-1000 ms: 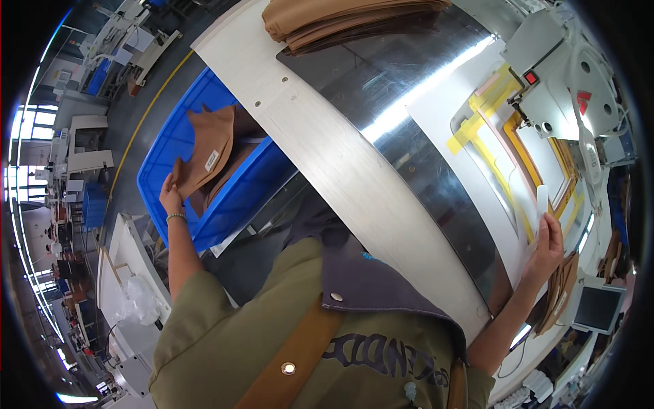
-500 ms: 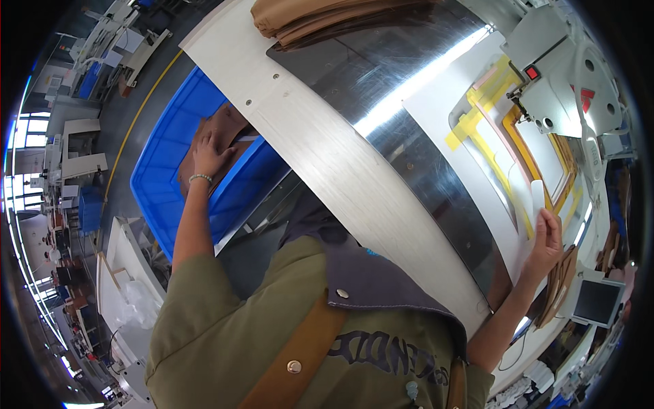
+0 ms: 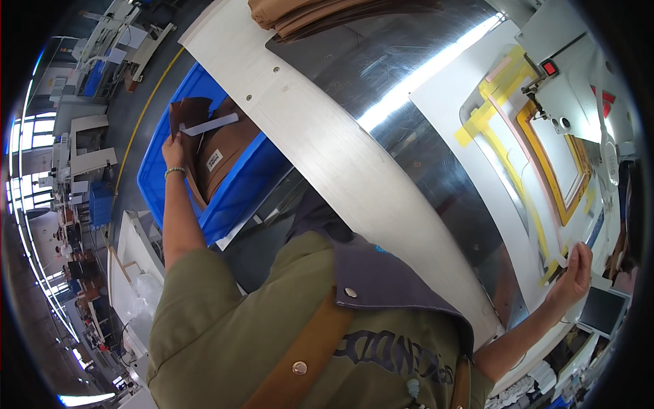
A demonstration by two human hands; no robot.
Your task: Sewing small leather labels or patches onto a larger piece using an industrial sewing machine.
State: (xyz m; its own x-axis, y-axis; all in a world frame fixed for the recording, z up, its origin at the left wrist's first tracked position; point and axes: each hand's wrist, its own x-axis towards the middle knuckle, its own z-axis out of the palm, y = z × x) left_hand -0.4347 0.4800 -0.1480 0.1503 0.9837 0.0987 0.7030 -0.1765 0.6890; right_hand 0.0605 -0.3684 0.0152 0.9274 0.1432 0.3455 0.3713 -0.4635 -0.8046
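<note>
While reaching left into the open blue plastic bin (image 3: 154, 178), holds with the left hand (image 3: 173, 143) a flat, soft-looking brown panel (image 3: 193, 153), with fingers clamped together on its left margin. Cannot tell where that panel parts from the brown pieces beside it. Seen just right of the fingers: a narrow white strip (image 3: 216, 124) across the brown pieces, and nearer, a small white rectangular label (image 3: 214, 159). Could drag neighbouring pieces along if lifted quickly, because of the close overlap; could also knock the loose-looking white strip askew, or crease against the bin's rim. Points with a tapering end toward the near side of the bin, long axis running far to near and leaning slightly right.

Farther right, reaches the pale surface (image 3: 327, 123), with a folded brown stack (image 3: 334, 17) at the far side and a dark glossy plate (image 3: 388, 88) alongside. Beyond, shows yellow tape (image 3: 485, 123), a yellow-edged rectangular frame (image 3: 535, 160) and a white machine head (image 3: 569, 99). At far right, rests the right hand (image 3: 573, 276) near the frame's near end, with fingers close together; cannot tell whether clamped on the pale sliver (image 3: 558, 262) beside them.
</note>
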